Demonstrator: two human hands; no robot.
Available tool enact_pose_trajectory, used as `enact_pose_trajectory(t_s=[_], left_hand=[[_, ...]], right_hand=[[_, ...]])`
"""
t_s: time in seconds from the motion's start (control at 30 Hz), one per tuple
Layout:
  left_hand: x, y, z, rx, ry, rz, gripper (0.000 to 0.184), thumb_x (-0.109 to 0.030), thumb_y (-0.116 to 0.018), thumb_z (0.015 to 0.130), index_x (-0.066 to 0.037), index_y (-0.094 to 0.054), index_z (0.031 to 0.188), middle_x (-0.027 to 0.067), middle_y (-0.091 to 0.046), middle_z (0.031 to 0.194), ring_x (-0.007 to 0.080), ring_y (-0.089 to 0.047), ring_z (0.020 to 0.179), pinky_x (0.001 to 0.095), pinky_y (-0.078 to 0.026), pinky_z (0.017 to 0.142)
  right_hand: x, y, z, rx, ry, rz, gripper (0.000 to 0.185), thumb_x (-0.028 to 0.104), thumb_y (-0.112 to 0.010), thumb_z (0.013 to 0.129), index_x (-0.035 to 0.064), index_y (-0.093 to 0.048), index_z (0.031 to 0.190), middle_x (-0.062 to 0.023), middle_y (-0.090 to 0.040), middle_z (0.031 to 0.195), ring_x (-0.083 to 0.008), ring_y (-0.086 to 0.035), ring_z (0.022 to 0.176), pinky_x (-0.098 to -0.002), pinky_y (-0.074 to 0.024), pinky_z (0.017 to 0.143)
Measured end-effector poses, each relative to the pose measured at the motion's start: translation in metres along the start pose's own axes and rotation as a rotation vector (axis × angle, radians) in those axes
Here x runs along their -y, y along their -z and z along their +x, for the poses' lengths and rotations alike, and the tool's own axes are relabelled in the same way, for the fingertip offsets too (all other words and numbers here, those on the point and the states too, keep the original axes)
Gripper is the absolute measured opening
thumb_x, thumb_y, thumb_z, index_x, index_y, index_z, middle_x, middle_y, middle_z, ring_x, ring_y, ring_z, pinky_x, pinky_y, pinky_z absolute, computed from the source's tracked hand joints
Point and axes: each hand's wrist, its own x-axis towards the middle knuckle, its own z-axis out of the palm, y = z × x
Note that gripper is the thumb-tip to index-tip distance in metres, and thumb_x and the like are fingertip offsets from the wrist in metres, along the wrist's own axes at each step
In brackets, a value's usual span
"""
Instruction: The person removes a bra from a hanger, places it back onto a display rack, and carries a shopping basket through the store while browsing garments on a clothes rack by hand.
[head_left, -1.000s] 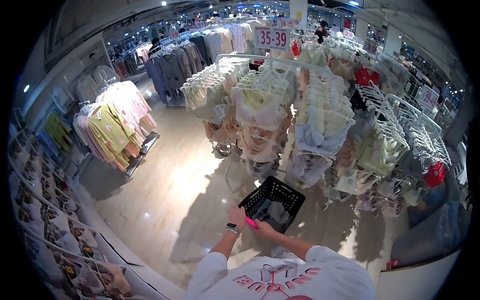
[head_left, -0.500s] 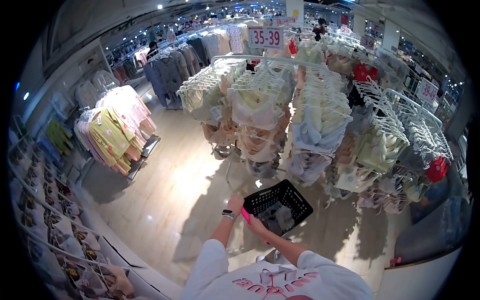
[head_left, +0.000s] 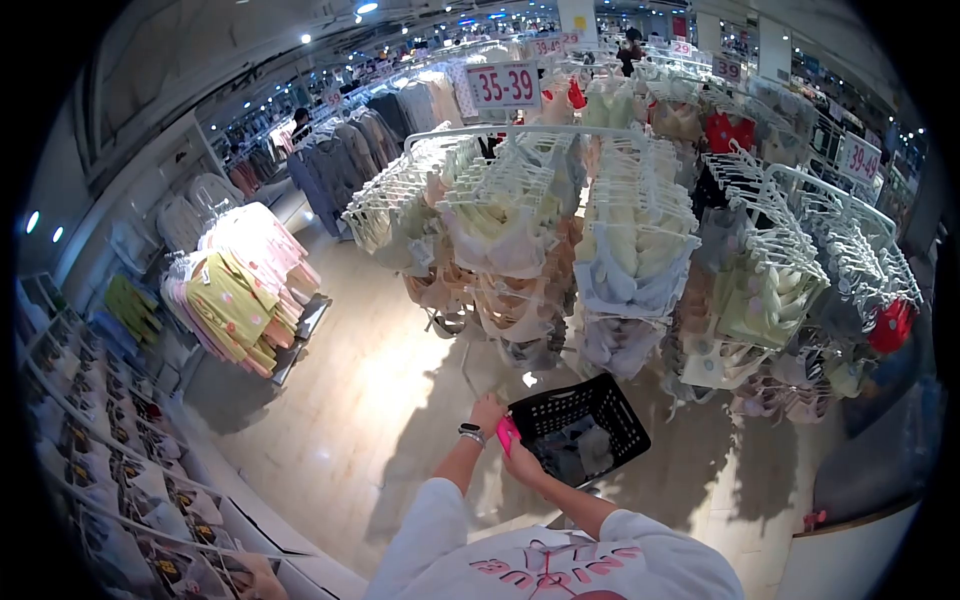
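A black perforated shopping basket (head_left: 618,410) hangs in front of me, with a few grey and pale cloth items (head_left: 582,450) lying in its bottom. Along its near left side runs a bright pink handle (head_left: 506,434). My right hand (head_left: 523,464) is closed around the lower part of that handle. My left hand (head_left: 487,413), with a dark watch and a bracelet on the wrist, is closed at the handle's upper end; its fingertips are partly hidden.
Racks of bras on white hangers (head_left: 630,250) stand ahead, under a 35-39 price sign (head_left: 502,87). A rack of green and pink tops (head_left: 240,290) is on the left. Wire shelving with packed items (head_left: 120,480) lines the near left. Other people are far back.
The view has shifted slightly, with the racks ahead appearing lower. The basket and both hands sit a little further right and lower in view, the grip looking the same.
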Motion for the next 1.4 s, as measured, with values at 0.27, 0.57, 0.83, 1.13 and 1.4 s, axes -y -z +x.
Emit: enact_pose_trajectory(t_s=[0.27,0.57,0.83,1.13,1.4], left_hand=[[-0.01,-0.026,0.057,-0.088,-0.149,-0.097,0.014,-0.016,-0.059,0.075,-0.014,-0.067,0.087,0.0126,-0.055,0.095,0.0318,-0.054,0.096,0.0412,-0.046,0.078],[-0.081,-0.003,0.127,-0.01,-0.303,-0.039,0.019,-0.016,-0.056,0.077,-0.016,-0.064,0.095,0.0129,-0.052,0.102,0.0317,-0.052,0.103,0.0407,-0.048,0.079],[-0.153,-0.011,0.188,0.013,-0.451,-0.132,0.019,-0.016,-0.055,0.079,-0.015,-0.063,0.095,0.015,-0.049,0.109,0.0324,-0.049,0.107,0.0395,-0.049,0.08],[-0.236,-0.014,0.235,0.068,-0.562,-0.238,0.019,-0.016,-0.054,0.08,-0.014,-0.063,0.097,0.0178,-0.05,0.115,0.0351,-0.048,0.108,0.0417,-0.047,0.084],[-0.301,-0.039,0.266,0.132,-0.485,-0.66,0.024,-0.023,-0.05,0.084,-0.005,-0.059,0.098,0.0241,-0.051,0.108,0.0408,-0.046,0.108,0.0444,-0.045,0.085]], right_hand=[[0.006,0.047,0.01,-0.101,-0.078,0.016,0.04,0.017,-0.051,0.085,-0.0055,-0.037,0.114,-0.0315,-0.06,0.084,-0.0463,-0.061,0.079,-0.0546,-0.047,0.069],[-0.036,0.095,0.016,-0.212,-0.247,-0.016,0.035,0.015,-0.055,0.081,-0.0029,-0.04,0.107,-0.03,-0.061,0.085,-0.0463,-0.06,0.079,-0.0532,-0.0481,0.068],[-0.087,0.146,0.008,-0.384,-0.283,-0.03,0.038,0.014,-0.058,0.08,-0.0021,-0.041,0.11,-0.0295,-0.061,0.085,-0.0457,-0.06,0.079,-0.0528,-0.0484,0.067],[-0.119,0.212,-0.02,-0.498,-0.362,0.03,0.042,0.012,-0.058,0.08,-0.0014,-0.041,0.116,-0.0289,-0.06,0.088,-0.0454,-0.06,0.082,-0.0522,-0.0473,0.071],[-0.159,0.254,-0.045,-0.589,-0.358,0.038,0.041,0.009,-0.056,0.079,-0.0011,-0.041,0.116,-0.0289,-0.06,0.088,-0.0458,-0.059,0.082,-0.0515,-0.0466,0.071]])
